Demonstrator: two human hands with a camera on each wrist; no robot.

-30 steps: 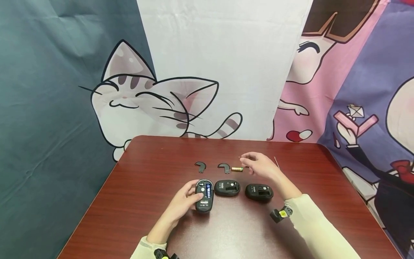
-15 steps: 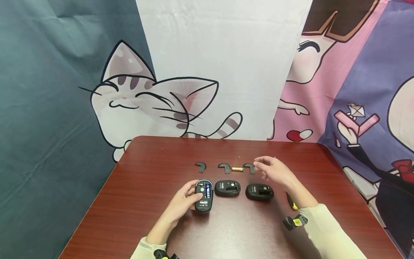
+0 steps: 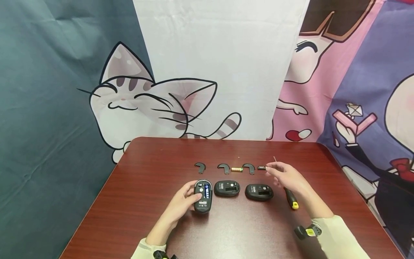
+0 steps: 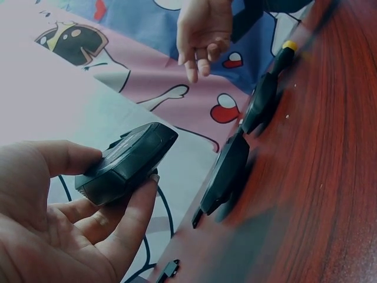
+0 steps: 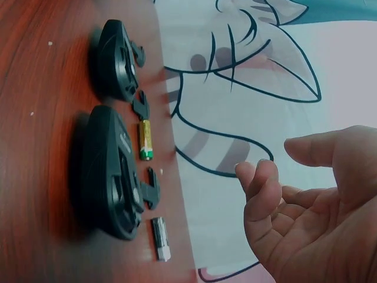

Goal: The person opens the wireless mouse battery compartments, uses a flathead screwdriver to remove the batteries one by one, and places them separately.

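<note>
My left hand (image 3: 183,202) grips a black computer mouse (image 3: 203,202), underside up, thumb on its underside and fingers beneath. A blue battery (image 3: 207,191) shows in its uncovered compartment. In the left wrist view the mouse (image 4: 126,168) is seen from its side, raised off the table. My right hand (image 3: 286,176) hovers right of a dark battery (image 3: 261,168), its fingertips at that battery's end in the head view. The right wrist view shows this hand (image 5: 312,206) with relaxed, bent fingers, thumb apart and nothing held; the dark battery (image 5: 159,239) lies on the table.
Two more upturned mice, one in the middle (image 3: 227,188) and one at right (image 3: 259,192), have uncovered compartments. Behind stand three black battery covers (image 3: 200,167) and a gold-green battery (image 3: 237,169). A black-yellow screwdriver (image 3: 291,199) lies under the right forearm. A printed cloth (image 3: 226,54) hangs behind.
My right hand has moved right and slightly toward me, uncovering the right battery cover, then the dark battery and the screwdriver handle. The left hand keeps its grip on the mouse.
</note>
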